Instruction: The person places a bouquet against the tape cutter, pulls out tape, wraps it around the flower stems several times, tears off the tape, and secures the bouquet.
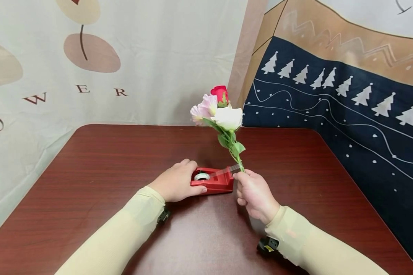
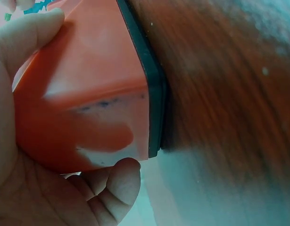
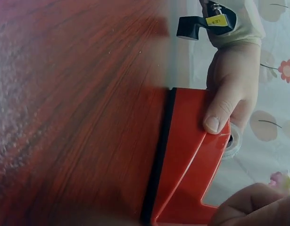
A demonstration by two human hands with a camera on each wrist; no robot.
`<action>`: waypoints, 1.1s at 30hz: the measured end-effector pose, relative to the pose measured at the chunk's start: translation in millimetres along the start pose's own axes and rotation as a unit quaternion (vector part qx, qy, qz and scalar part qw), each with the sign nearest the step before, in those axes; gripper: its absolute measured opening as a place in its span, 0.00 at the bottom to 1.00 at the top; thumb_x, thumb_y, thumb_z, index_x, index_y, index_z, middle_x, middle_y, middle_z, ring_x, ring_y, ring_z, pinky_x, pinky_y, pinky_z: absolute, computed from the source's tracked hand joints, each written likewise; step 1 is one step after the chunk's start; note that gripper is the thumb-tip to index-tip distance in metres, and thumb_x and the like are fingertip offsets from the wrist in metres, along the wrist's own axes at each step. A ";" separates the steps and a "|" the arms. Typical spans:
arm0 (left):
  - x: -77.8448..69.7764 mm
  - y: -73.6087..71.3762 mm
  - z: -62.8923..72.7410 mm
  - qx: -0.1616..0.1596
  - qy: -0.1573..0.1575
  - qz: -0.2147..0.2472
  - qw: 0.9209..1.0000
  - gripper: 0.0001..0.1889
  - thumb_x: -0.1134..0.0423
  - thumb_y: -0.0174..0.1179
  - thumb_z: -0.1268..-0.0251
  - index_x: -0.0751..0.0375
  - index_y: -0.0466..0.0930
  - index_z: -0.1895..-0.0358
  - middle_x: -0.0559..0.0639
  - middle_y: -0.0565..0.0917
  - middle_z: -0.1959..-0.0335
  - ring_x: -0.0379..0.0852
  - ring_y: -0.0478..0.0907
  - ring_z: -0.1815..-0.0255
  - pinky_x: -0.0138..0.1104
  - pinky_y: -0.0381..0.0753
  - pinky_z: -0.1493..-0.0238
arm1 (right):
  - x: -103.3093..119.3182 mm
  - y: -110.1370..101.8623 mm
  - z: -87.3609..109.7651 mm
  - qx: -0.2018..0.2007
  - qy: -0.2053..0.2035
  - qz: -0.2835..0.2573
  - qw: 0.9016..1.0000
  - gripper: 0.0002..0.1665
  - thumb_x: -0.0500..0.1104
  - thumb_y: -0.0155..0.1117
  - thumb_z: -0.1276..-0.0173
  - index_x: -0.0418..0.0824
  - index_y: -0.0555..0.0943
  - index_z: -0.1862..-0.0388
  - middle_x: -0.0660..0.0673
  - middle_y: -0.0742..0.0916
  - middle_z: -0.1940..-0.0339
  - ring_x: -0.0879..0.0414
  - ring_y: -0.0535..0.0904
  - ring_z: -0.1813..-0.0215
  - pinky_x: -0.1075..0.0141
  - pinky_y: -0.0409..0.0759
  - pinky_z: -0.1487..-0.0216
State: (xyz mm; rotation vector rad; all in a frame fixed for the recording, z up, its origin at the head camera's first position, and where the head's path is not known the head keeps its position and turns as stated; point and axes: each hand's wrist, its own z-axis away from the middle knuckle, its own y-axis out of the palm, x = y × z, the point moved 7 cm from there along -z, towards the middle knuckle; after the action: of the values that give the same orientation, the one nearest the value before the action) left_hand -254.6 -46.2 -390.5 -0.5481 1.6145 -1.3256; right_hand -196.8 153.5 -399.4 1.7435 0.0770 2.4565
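Note:
My left hand (image 1: 175, 182) grips the rear end of a red tape dispenser (image 1: 217, 188), its thumb along the near side. In the left wrist view the thumb and fingers (image 2: 125, 181) wrap the dispenser's body above its black base (image 2: 156, 113). A white tape roll (image 1: 202, 176) sits inside. From it a clear tape strip (image 1: 223, 171) stretches to the stems of a small bouquet (image 1: 231, 145). My right hand (image 1: 256, 194) pinches those stems low down, just right of the dispenser's front. The bouquet leans upright, with a red rose (image 1: 219, 93), a white flower (image 1: 228, 117) and a pale pink flower (image 1: 206, 107).
The dispenser stands mid-table on a dark red-brown wooden table (image 1: 124, 152). A pale printed curtain (image 1: 158, 76) hangs behind it, and a navy cloth with white trees (image 1: 330, 107) hangs along the right. Each wrist carries a small black camera (image 1: 268, 244).

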 end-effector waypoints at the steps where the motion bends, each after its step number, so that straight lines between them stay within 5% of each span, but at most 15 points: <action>1: -0.3 -0.4 0.1 0.000 0.000 0.002 1.000 0.30 0.37 0.71 0.42 0.54 0.77 0.46 0.48 0.78 0.53 0.46 0.76 0.55 0.42 0.80 0.51 | -0.2 0.7 -0.1 -0.001 0.005 0.005 1.000 0.16 0.39 0.52 0.26 0.45 0.63 0.75 0.54 0.59 0.88 0.60 0.51 0.82 0.69 0.57 0.78; 8: -0.8 -1.1 0.2 0.001 0.003 0.006 1.000 0.28 0.37 0.71 0.42 0.53 0.76 0.50 0.45 0.76 0.57 0.44 0.75 0.59 0.39 0.78 0.54 | 1.2 2.8 -0.9 0.008 -0.004 0.054 0.999 0.22 0.45 0.46 0.20 0.44 0.60 0.78 0.53 0.60 0.87 0.60 0.52 0.83 0.69 0.57 0.81; 15: 0.9 -2.4 1.3 -0.002 0.002 0.009 1.000 0.26 0.38 0.72 0.42 0.51 0.76 0.52 0.45 0.76 0.59 0.43 0.74 0.61 0.38 0.77 0.56 | 9.4 1.7 0.3 -0.001 -0.099 0.088 0.991 0.07 0.42 0.44 0.15 0.39 0.63 0.55 0.53 0.63 0.85 0.61 0.55 0.84 0.70 0.55 0.81; 21: 0.7 -2.4 1.1 -0.002 0.004 0.009 1.000 0.26 0.38 0.72 0.42 0.52 0.76 0.52 0.45 0.76 0.59 0.43 0.75 0.61 0.38 0.77 0.56 | 16.9 -3.3 2.5 -0.049 -0.158 0.155 0.974 0.14 0.40 0.50 0.15 0.28 0.74 0.55 0.49 0.70 0.80 0.60 0.60 0.83 0.71 0.60 0.81; 33: 1.0 -1.7 0.6 -0.003 0.003 0.014 1.000 0.26 0.38 0.72 0.42 0.52 0.76 0.52 0.46 0.76 0.58 0.44 0.75 0.60 0.39 0.78 0.55 | 7.7 0.9 -0.1 -0.021 -0.084 0.011 0.996 0.14 0.43 0.48 0.14 0.37 0.73 0.61 0.53 0.65 0.85 0.60 0.57 0.82 0.70 0.60 0.80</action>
State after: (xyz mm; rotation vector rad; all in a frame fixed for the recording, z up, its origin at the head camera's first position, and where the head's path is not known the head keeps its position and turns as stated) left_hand -254.9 -47.8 -389.3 -0.5231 1.6264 -1.3034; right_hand -199.5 153.7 -392.2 1.9345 -0.0103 2.2956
